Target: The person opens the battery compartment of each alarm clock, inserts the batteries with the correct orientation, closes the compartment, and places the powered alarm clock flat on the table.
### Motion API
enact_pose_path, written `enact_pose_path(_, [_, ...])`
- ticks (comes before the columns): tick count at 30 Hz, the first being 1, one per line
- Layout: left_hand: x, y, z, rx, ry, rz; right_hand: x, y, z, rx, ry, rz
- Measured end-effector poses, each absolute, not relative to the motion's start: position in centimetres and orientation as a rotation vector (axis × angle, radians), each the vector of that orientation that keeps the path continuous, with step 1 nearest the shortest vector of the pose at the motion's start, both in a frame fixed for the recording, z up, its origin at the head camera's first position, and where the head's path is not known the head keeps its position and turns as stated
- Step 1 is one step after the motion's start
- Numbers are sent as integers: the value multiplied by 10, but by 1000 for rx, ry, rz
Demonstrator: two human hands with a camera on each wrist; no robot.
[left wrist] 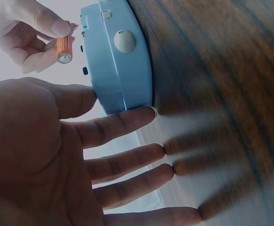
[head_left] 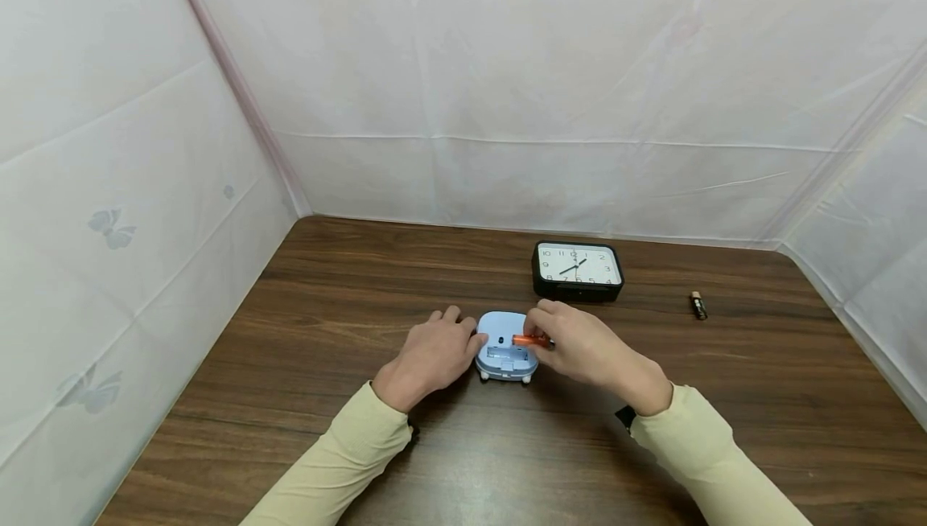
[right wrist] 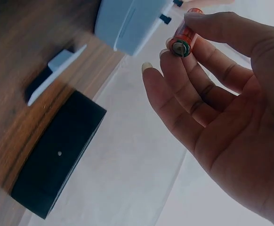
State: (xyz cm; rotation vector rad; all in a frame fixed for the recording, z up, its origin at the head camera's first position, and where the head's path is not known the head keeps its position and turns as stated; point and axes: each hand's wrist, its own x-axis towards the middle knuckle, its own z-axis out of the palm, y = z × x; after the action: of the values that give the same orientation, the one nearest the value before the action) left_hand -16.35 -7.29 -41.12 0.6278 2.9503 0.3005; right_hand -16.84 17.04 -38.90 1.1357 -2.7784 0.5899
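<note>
A light-blue alarm clock (head_left: 502, 325) lies back side up on the table, its battery compartment (head_left: 507, 355) uncovered and two small dark knobs on its back. The thumb and index finger of my left hand (head_left: 438, 349) touch its left side; the other fingers stretch out with their tips on the table. Just above the clock's back, my right hand (head_left: 582, 345) pinches an orange battery (left wrist: 64, 49) between thumb and fingers. One battery end (right wrist: 181, 48) faces the right wrist camera. The clock's face is hidden underneath.
A black rectangular clock (head_left: 578, 269) with a white dial lies behind my right hand. Farther right is a black battery with a copper-coloured end (head_left: 698, 306). A small pale flat cover (right wrist: 57, 73) rests on the table near the black clock. White sheeting (head_left: 507, 108) hangs around the table.
</note>
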Motion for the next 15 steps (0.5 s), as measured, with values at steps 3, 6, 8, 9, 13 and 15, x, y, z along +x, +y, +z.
enact_pose_path(3, [-163,-73,-411,628,2952,296,-167,168,-391,1143,-2794,578])
enact_pose_path(6, [-163,-73,-411,626,2953,296,-165,165,-392,1160,-2802,574])
enact_pose_path(8, [-163,-73,-411,625,2952,297,-165,164,-393,1175,-2801,577])
enact_pose_path(9, [-163,-73,-411,625,2952,298,-165,163,-393,1181,-2799,577])
enact_pose_path(13, [-163,-73,-411,626,2950,296,-163,161,-395,1195,-2791,567])
enact_pose_path(15, [-163,-73,-411,626,2946,293,-163,160,-396,1201,-2783,567])
